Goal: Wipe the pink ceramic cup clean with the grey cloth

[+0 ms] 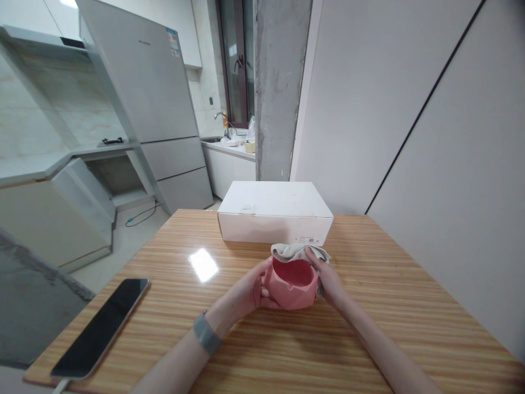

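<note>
A pink, faceted ashtray [292,296] with a small notch in its rim is held up over the table, its opening tilted towards me. My left hand [253,287] grips it from the left, fingers curled round its side and under it. A light grey cloth [290,251] lies over the far rim and hangs down the right side. With my right hand [328,280], I pinch this cloth against the ashtray's right edge, thumb on top. The fingers behind the cloth are partly hidden.
Behind the hands, a white box [274,227] stands on the wood-grain table [394,295]. A black-screened phone [102,325] with a white cable lies at the left edge. A grey wall [410,109] borders the table's right side; a fridge [143,98] stands farther back.
</note>
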A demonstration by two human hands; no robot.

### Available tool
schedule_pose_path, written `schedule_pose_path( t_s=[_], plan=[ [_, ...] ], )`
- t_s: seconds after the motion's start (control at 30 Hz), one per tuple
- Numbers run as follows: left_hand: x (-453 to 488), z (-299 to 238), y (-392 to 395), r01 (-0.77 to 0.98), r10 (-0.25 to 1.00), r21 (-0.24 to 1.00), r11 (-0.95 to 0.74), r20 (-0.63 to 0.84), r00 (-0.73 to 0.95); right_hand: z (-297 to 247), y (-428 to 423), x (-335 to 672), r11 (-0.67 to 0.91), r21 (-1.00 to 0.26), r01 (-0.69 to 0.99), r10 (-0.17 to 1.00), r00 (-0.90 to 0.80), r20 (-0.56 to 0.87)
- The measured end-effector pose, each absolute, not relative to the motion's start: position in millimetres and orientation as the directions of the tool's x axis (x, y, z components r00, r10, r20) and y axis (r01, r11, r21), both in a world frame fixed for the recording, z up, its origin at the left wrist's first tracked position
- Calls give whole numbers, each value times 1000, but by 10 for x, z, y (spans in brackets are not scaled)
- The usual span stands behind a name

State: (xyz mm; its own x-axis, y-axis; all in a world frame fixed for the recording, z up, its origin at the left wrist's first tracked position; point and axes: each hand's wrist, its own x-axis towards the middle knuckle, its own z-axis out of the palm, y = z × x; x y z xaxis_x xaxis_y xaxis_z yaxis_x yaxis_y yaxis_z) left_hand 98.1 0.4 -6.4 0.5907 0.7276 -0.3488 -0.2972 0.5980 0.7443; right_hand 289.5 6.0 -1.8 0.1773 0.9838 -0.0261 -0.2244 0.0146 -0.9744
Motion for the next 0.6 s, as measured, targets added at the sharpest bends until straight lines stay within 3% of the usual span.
schedule_pose_path(
  t_s=[0.43,0.6],
  plan=[
    [1096,-86,-58,-430,904,820,377,-225,363,0,-71,2610,181,-962,-204,933,345,102],
    [1131,3,-99,-569,937,766,299,-123,326,-27,-193,2455,232,-963,-141,899,409,157]
  ],
)
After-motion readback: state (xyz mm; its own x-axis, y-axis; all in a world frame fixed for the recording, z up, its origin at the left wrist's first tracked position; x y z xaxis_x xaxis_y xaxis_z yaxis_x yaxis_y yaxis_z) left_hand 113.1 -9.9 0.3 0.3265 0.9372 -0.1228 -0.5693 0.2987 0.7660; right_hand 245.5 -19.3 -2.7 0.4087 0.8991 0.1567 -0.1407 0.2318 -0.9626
